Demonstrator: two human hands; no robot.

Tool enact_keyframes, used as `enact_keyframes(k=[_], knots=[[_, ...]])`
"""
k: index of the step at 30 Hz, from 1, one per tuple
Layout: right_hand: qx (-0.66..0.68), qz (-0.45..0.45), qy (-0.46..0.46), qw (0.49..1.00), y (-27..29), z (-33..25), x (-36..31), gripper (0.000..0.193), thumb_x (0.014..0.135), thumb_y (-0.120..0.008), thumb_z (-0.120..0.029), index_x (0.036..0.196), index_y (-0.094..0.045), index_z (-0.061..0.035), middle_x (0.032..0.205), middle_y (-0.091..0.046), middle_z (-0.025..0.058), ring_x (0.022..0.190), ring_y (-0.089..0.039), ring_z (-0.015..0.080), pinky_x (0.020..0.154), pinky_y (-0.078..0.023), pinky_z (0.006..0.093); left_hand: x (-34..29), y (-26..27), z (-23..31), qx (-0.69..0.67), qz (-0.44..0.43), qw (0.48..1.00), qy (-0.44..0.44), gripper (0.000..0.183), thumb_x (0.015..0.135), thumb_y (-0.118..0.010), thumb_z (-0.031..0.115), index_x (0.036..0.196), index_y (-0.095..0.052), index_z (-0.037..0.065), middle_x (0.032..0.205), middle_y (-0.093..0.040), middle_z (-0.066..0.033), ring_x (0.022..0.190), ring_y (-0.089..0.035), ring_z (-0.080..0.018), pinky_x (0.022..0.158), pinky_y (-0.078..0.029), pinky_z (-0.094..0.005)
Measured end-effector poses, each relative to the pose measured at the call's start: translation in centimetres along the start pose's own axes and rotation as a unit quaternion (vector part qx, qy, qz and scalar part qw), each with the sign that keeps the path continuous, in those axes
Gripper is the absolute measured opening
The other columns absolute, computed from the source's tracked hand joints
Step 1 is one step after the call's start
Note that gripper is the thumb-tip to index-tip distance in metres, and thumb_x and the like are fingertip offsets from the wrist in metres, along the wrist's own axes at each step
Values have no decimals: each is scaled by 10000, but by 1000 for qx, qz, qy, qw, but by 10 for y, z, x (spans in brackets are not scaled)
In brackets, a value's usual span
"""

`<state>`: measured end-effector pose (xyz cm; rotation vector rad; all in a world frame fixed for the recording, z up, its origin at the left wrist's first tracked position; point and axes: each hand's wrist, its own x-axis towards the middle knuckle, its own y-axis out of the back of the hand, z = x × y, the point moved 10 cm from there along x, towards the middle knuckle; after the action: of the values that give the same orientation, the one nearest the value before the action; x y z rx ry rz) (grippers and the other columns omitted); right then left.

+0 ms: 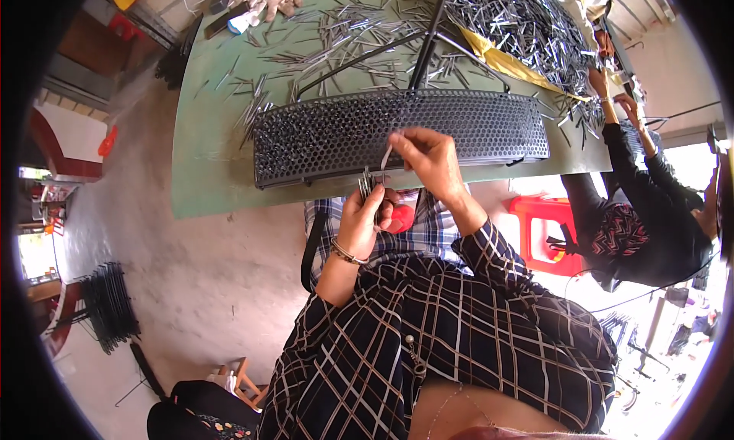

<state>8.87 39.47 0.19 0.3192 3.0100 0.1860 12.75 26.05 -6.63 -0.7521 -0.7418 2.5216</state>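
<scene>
My left hand (359,222) is closed round a small bundle of thin metallic sticks (367,183), held upright in front of the near edge of the perforated panel. Just right of it and a little higher, my right hand (430,159) pinches one slender pale stick (386,155) between thumb and fingers. Its lower end comes close to the left hand; whether they touch I cannot tell. Behind both hands stands a long black panel (482,130), full of round holes, tilted on a black frame. Toward its left the holes look darker and fuller, with shiny bits in them.
Loose thin sticks (344,27) lie scattered over the green table (206,157), heaped into a large pile (524,35) beside yellow cloth (505,58). Gloves (267,0) lie at the far left. A co-worker (650,226) reaches toward the pile; a red stool (527,233) stands nearby.
</scene>
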Motion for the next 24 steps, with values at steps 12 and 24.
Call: enact_keyframes(k=[12,24], knots=[[-123,86,204,967,-13,-28,25,207,805,-654,-124,980,-620,-18,883,-656,141,754,-655,267,642,-521,309,11,5,-6,-12,1,1000,14,224,908,-529,157,1067,-536,0,875,-631,-113,729,-597,-150,609,-478,-251],[-304,108,379,867,-21,-42,6,130,758,-662,-126,873,-642,-68,849,-582,50,723,-585,243,641,-465,341,7,0,-7,-60,2,996,60,257,894,-535,105,1120,-525,-18,1052,-606,-131,891,-605,-189,759,-521,-314]])
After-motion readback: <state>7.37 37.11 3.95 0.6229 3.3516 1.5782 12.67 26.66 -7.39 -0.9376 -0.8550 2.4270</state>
